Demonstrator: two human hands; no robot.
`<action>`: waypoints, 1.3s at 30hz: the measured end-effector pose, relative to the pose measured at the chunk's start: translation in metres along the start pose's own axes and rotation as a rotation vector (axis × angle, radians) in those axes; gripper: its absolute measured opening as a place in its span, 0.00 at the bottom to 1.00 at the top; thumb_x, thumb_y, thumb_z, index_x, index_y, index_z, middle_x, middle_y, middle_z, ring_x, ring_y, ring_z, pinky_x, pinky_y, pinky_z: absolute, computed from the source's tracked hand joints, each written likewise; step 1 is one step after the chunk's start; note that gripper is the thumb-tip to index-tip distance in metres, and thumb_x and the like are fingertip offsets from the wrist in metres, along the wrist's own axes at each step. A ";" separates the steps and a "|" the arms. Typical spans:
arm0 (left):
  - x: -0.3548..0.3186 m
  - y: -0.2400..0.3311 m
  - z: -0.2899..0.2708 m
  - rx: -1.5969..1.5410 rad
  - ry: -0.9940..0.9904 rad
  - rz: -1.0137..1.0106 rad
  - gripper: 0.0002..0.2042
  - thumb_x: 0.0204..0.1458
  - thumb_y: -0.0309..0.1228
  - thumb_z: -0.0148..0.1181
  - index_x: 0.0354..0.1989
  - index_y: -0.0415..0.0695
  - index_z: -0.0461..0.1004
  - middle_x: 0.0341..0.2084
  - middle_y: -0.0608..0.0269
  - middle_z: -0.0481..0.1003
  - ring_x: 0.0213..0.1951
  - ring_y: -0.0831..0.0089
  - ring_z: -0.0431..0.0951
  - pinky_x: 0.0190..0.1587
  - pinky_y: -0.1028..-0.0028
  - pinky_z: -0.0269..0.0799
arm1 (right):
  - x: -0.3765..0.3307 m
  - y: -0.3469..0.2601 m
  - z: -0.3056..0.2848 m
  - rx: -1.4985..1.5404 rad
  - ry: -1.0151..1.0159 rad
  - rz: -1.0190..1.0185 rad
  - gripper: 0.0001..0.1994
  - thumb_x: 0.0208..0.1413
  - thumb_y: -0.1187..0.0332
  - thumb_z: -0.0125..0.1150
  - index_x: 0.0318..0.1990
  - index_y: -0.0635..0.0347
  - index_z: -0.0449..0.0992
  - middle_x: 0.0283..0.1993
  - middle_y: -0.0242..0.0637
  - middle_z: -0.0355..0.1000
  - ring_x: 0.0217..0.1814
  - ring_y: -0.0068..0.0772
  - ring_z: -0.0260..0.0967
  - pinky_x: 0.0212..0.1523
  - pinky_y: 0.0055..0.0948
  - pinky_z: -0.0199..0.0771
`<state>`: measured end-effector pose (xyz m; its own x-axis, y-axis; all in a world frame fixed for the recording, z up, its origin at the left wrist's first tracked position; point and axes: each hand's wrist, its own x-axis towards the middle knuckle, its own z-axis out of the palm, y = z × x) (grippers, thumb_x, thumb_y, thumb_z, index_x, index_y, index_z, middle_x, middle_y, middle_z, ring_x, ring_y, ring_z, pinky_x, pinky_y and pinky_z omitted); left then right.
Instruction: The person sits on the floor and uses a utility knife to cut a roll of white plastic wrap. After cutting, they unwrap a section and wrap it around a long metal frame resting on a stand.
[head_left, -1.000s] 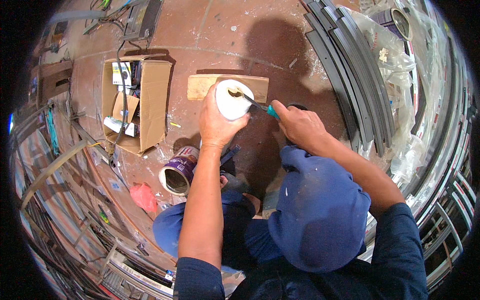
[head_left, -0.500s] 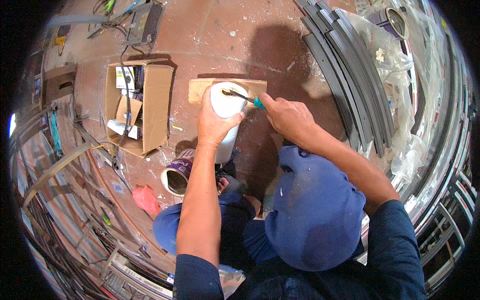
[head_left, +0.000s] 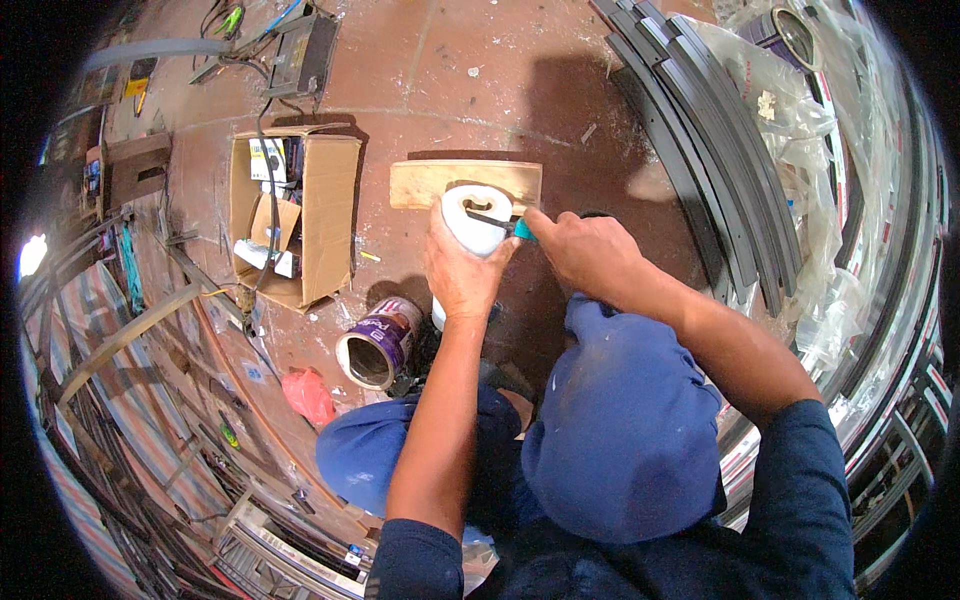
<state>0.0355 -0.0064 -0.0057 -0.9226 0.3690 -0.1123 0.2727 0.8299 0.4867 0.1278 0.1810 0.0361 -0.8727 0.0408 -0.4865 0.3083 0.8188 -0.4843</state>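
Two hands meet over a white tube [head_left: 478,222] held up above the reddish floor [head_left: 420,80]. Our left hand [head_left: 460,275] wraps closed around the tube's body, gripping it from below so that its open top end faces up at us. Our right hand [head_left: 590,255] is closed on a slim tool with a teal handle [head_left: 522,229], and the dark tip of that tool reaches across the tube's open mouth. Whether the tip touches the inside wall we cannot tell.

Just beyond the tube lies a pale wooden board [head_left: 425,183] flat on the floor. Near our left forearm a purple-labelled paint can [head_left: 378,345] lies on its side, its open mouth turned toward us. Farther left stands an open cardboard box [head_left: 330,215] with small packages inside and a dark cable running into it. A crumpled red bag [head_left: 308,395] lies below the can. To the right, a stack of dark curved strips [head_left: 700,150] sweeps across the floor beside clear plastic sheeting [head_left: 810,120]. Our knees in blue trousers [head_left: 620,430] fill the lower middle of the view.
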 end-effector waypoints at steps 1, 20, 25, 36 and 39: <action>0.000 0.000 0.000 0.017 -0.035 -0.058 0.64 0.34 0.46 0.89 0.80 0.41 0.53 0.59 0.36 0.76 0.62 0.39 0.76 0.66 0.49 0.71 | -0.002 -0.002 -0.004 -0.003 -0.018 0.001 0.14 0.69 0.66 0.57 0.59 0.55 0.68 0.39 0.57 0.82 0.41 0.64 0.84 0.39 0.59 0.84; 0.010 -0.012 -0.008 -0.082 -0.046 -0.084 0.54 0.36 0.43 0.86 0.75 0.45 0.61 0.56 0.44 0.78 0.60 0.43 0.79 0.61 0.49 0.77 | -0.008 -0.007 -0.002 -0.034 -0.052 0.020 0.13 0.69 0.66 0.55 0.58 0.55 0.68 0.39 0.55 0.83 0.37 0.64 0.84 0.36 0.58 0.85; 0.015 -0.008 0.000 -0.139 -0.037 -0.006 0.52 0.35 0.43 0.86 0.72 0.47 0.64 0.58 0.48 0.79 0.60 0.45 0.80 0.61 0.51 0.77 | -0.026 0.057 0.088 -0.170 0.260 0.057 0.15 0.69 0.66 0.55 0.60 0.56 0.69 0.54 0.64 0.79 0.49 0.66 0.83 0.48 0.64 0.83; 0.017 -0.013 -0.008 -0.181 -0.027 -0.020 0.48 0.35 0.40 0.86 0.69 0.50 0.67 0.59 0.52 0.79 0.61 0.49 0.79 0.62 0.53 0.76 | -0.021 0.017 0.023 0.346 0.367 -0.084 0.20 0.71 0.61 0.61 0.66 0.51 0.68 0.47 0.57 0.82 0.48 0.68 0.81 0.49 0.62 0.80; 0.017 -0.013 -0.009 -0.135 -0.026 -0.005 0.53 0.35 0.40 0.86 0.74 0.46 0.63 0.56 0.44 0.80 0.59 0.44 0.80 0.62 0.51 0.76 | -0.020 0.008 0.012 0.509 0.162 0.119 0.18 0.72 0.59 0.61 0.63 0.52 0.71 0.48 0.61 0.81 0.53 0.67 0.79 0.50 0.58 0.78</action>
<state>0.0136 -0.0143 -0.0064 -0.9161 0.3770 -0.1363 0.2273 0.7686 0.5980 0.1522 0.1798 0.0339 -0.8557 0.2369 -0.4600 0.5171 0.4246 -0.7432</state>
